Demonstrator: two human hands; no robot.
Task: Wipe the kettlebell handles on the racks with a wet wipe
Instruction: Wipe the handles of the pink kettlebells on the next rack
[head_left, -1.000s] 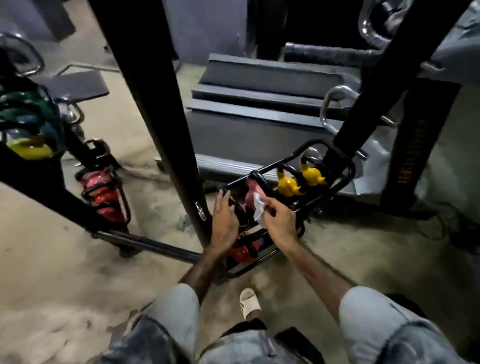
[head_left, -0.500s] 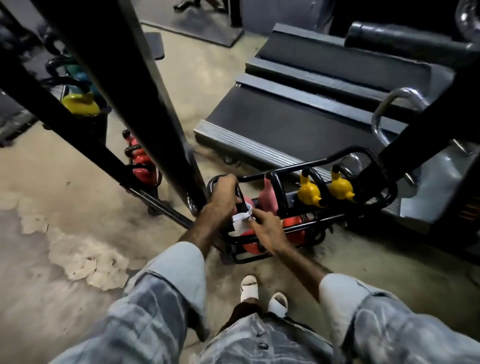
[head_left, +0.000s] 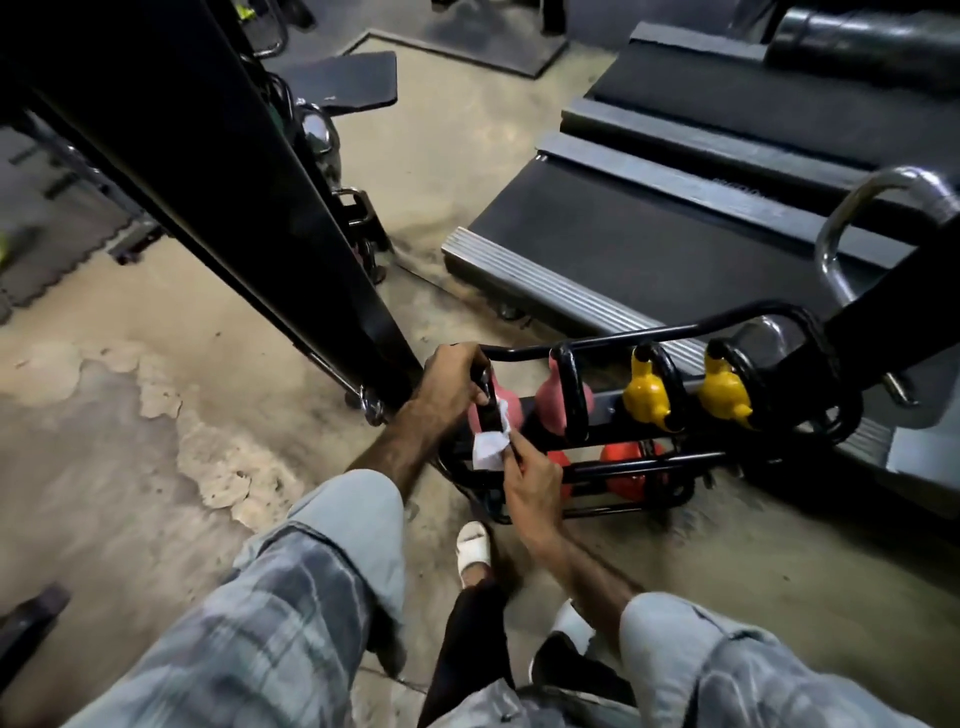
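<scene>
Two bare hands work at a low black kettlebell rack (head_left: 670, 332) on a worn concrete floor (head_left: 130, 415), seen from above by the person's head camera. At about six o'clock from the frame's centre, the left hand (head_left: 452, 382) curls its fingers around the black handle (head_left: 491, 410) of the leftmost pink kettlebell (head_left: 506, 402), gripping it near the top. Just below, the right hand (head_left: 532, 483) pinches a crumpled white wet wipe (head_left: 489, 451) against the lower part of that same handle — wipe and handle are touching.

Along the rack's upper tier, toward three o'clock from the hands, sit a second pink kettlebell (head_left: 553, 397) and then two yellow kettlebells (head_left: 647, 395), each with a black handle standing upright. Orange-red kettlebells (head_left: 631, 470) rest on the lower tier beneath them.

A thick black post (head_left: 223, 171) slants from eleven o'clock down to the rack's left end. A treadmill (head_left: 649, 208) fills the one-to-two o'clock area behind the rack, and a curved chrome bar (head_left: 878, 192) shows at three o'clock. At the bottom, both forearms emerge from pale patterned sleeves (head_left: 291, 597), and a white sandal (head_left: 472, 545) sits between them.
</scene>
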